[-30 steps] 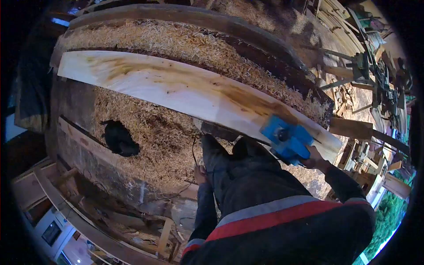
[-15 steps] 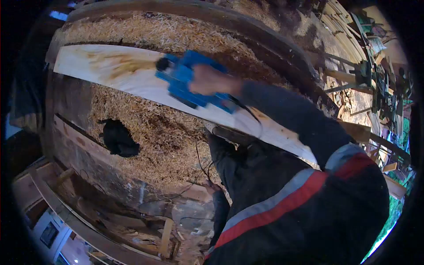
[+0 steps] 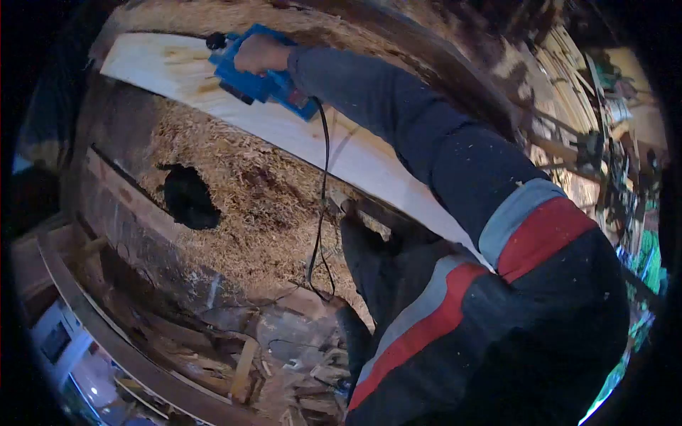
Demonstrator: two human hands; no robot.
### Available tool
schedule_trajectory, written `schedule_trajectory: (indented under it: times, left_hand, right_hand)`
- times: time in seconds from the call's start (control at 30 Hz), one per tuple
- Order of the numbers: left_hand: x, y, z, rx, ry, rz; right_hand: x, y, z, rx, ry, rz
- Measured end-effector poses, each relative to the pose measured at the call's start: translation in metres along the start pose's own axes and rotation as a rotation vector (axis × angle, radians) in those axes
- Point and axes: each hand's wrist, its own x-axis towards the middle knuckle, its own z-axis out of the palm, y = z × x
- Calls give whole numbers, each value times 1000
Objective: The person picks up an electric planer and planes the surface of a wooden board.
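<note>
My right hand (image 3: 261, 55) is closed around the handle of a blue electric hand planer (image 3: 252, 82). The planer rests on a long pale wooden board (image 3: 355, 160) near its far end, with a black front knob pointing left. Brown streaks mark the board's surface around the tool. From the planer's rear a black power cord (image 3: 325, 156) hangs across the board and loops down toward my left sleeve (image 3: 353, 330). I cannot make out the fingers of my left hand at that sleeve's end.
Wood shavings (image 3: 263, 192) are heaped beside the board, with a black crumpled-looking item (image 3: 190, 197) lying in them. Timber offcuts (image 3: 245, 366) and a long plank (image 3: 121, 341) are at the lower left. Stacked lumber (image 3: 568, 78) stands at the upper right.
My right hand has pushed the planer up and left along the board toward its far end. My arm is more stretched out, and the cord now hangs across the board.
</note>
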Motion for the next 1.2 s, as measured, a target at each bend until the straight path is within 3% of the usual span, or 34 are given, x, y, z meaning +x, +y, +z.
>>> schedule_trajectory:
  times: [0.03, 0.1, 0.17, 0.2, 0.23, 0.3, 0.37, 0.43, 0.5, 0.53, 0.57, 0.6, 0.63, 0.67, 0.73, 0.8, 0.87, 0.93, 0.97, 1.03, 1.1, 1.13, 1.2]
  left_hand:
    - [-3, -10, -1, 65, -27, -7]
    - [-7, -29, -1, 215, -88, -9]
    - [-9, -42, -2, 336, -120, -6]
    - [-10, -47, -2, 382, -124, -1]
    - [-13, -49, -2, 422, -127, 2]
    - [-13, -49, 3, 475, -116, 30]
    - [-16, -38, 14, 489, -106, 67]
    - [-18, -14, 33, 437, -89, 111]
    - [-27, 17, 60, 326, -93, 163]
    - [-33, 32, 78, 263, -127, 215]
    - [-47, 54, 96, 233, -169, 272]
    - [-66, 71, 113, 446, -208, 504]
    - [-87, 91, 130, 642, -198, 750]
    - [-108, 103, 144, 618, -195, 960]
    - [-138, 111, 176, 573, -185, 1151]
    - [-146, 99, 201, 737, -383, 1196]
    - [-137, 83, 214, 700, -356, 1134]
    - [-133, 77, 206, 666, -334, 1080]
    - [-135, 81, 192, 638, -275, 1027]
    - [-150, 94, 164, 592, -211, 959]
    - [-169, 109, 134, 631, -132, 311]
    - [-161, 87, 127, 640, -158, 274]
    - [-136, -17, 135, 771, -171, 488]
  right_hand:
    - [-33, 1, -4, -87, -76, -75]
    - [-100, 8, 29, 16, -166, -14]
    - [-223, -7, -8, 521, -138, 328]
    - [-279, -7, 2, 539, -107, 326]
    - [-335, -5, 6, 819, -133, 492]
    - [-461, -14, -27, 968, 146, 420]
    - [-571, -15, -52, 1066, -314, 744]
    - [-676, -20, -77, 929, -262, 736]
    - [-792, -30, -51, 930, -100, 792]
    - [-859, -36, -31, 743, -217, 884]
    - [-911, -45, -36, 850, -113, 922]
    - [-969, -52, -23, 882, -19, 898]
    - [-1023, -60, -17, 837, -73, 925]
    - [-1076, -68, -11, 792, -128, 949]
    - [-1182, -93, 26, 668, -316, 1148]
    - [-1186, -103, 4, 556, -324, 1164]
    - [-1165, -99, -12, 445, -316, 1189]
    - [-1128, -73, -24, 862, -387, 1091]
    - [-1126, -68, -4, 1076, -229, 1005]
    - [-1038, -57, -44, 979, -125, 969]
    - [-984, -52, -32, 897, -32, 910]
    - [-962, -51, -22, 870, -24, 928]
    - [-904, -51, -22, 861, -92, 1026]
